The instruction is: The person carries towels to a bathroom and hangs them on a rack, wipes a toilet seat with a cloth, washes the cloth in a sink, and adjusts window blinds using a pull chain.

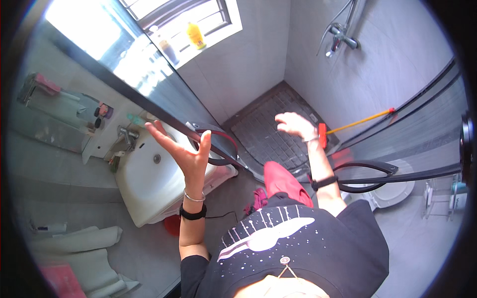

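Observation:
My left hand is raised with its fingers stretched and the thumb apart, holding nothing. It overlaps the dark edge of the glass shower door beside the white washbasin; whether it touches that edge I cannot tell. A curved black door handle is just right of that hand. My right hand reaches forward over the dark shower floor, fingers apart and slightly bent, with nothing seen in it. Close to its wrist is a tool with a red head and a yellow stick.
A second glass panel with a black handle stands at right, before a white toilet. A chrome shower mixer is on the far wall. A yellow bottle stands on the windowsill. A white rack is far right.

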Available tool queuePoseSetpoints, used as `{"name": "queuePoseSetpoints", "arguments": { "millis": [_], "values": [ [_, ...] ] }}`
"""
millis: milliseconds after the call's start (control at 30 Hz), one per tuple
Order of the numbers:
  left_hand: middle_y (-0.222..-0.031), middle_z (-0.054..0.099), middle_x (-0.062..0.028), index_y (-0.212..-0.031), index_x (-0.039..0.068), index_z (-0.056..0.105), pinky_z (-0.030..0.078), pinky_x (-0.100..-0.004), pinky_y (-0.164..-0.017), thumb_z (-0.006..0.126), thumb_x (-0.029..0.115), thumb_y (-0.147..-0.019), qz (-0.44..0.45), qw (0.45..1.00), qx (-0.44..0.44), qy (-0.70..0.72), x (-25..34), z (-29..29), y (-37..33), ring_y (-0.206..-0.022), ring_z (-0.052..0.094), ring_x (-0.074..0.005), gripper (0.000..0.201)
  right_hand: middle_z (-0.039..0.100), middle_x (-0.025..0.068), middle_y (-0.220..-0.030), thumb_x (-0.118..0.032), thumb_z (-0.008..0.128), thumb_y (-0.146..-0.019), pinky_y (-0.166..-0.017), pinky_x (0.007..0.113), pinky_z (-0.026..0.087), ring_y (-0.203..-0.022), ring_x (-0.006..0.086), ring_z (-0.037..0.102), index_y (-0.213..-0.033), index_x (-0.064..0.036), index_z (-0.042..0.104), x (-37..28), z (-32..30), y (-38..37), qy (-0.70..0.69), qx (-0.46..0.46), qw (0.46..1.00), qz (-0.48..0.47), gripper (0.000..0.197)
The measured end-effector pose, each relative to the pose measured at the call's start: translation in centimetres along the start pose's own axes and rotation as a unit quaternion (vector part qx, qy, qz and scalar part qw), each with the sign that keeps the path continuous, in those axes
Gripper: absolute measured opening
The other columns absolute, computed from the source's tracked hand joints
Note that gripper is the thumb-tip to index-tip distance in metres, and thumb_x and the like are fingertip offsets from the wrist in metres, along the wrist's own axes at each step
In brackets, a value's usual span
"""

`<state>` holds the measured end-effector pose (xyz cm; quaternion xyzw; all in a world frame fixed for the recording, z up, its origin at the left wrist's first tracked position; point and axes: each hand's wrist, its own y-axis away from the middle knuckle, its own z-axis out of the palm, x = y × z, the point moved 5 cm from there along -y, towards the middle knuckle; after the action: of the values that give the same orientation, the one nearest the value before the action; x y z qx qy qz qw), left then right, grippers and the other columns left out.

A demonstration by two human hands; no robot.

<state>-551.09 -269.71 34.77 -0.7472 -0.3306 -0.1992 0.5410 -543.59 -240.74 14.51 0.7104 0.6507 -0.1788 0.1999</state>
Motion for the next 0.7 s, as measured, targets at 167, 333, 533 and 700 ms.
{"name": "queuePoseSetpoints", "arguments": {
  "millis": [167,333,533,700],
  "values": [
    [-0.142,0.004,-0.0176,-0.137,0.002,-0.006,0.008,-0.0388,-0.106,0.055,0.002,-0.065,0.013,0.995,0.051,-0.090,2.4,1.0,1.0,-0.133,0.008,-0.0297,0.094,0.058,0.0134,-0.106,-0.025,0.058,-0.080,-0.083,0.033,0.045,-0.097,0.0242,0.056,-0.113,-0.0028,0.052,-0.1,-6.4,-3.9,-0.097,0.076,0.992,-0.012,0.040],
    [-0.144,0.007,-0.0100,-0.138,0.008,-0.010,0.009,-0.0399,-0.106,0.066,0.016,-0.065,0.084,0.994,0.072,0.005,5.1,-1.8,2.7,-0.132,0.012,-0.0264,0.105,0.062,0.0127,-0.094,-0.020,0.058,-0.081,-0.076,0.030,0.048,-0.086,0.0203,0.060,-0.110,-0.0054,0.055,-8.4,-11.3,-8.2,-0.296,0.061,0.940,-0.155,0.032],
    [-0.143,0.008,-0.0106,-0.137,0.008,-0.009,0.011,-0.0397,-0.105,0.065,0.022,-0.066,-0.003,0.989,0.136,-0.053,9.4,-8.1,10.2,-0.131,0.014,-0.0264,0.104,0.064,0.0077,-0.089,-0.012,0.057,-0.083,-0.077,0.025,0.048,-0.080,0.0120,0.059,-0.108,-0.0043,0.057,-20.5,-21.2,-11.4,-0.342,0.014,0.864,-0.370,0.026],
    [-0.142,0.010,-0.0120,-0.137,0.007,-0.007,0.013,-0.0398,-0.104,0.063,0.026,-0.068,-0.095,0.925,0.338,-0.145,12.9,-15.5,20.1,-0.130,0.016,-0.0269,0.100,0.063,0.0069,-0.084,-0.015,0.055,-0.085,-0.066,0.024,0.051,-0.073,0.0126,0.060,-0.104,-0.0055,0.060,-31.6,-25.1,-14.4,-0.309,-0.046,0.777,-0.547,0.022]
  ]
}}
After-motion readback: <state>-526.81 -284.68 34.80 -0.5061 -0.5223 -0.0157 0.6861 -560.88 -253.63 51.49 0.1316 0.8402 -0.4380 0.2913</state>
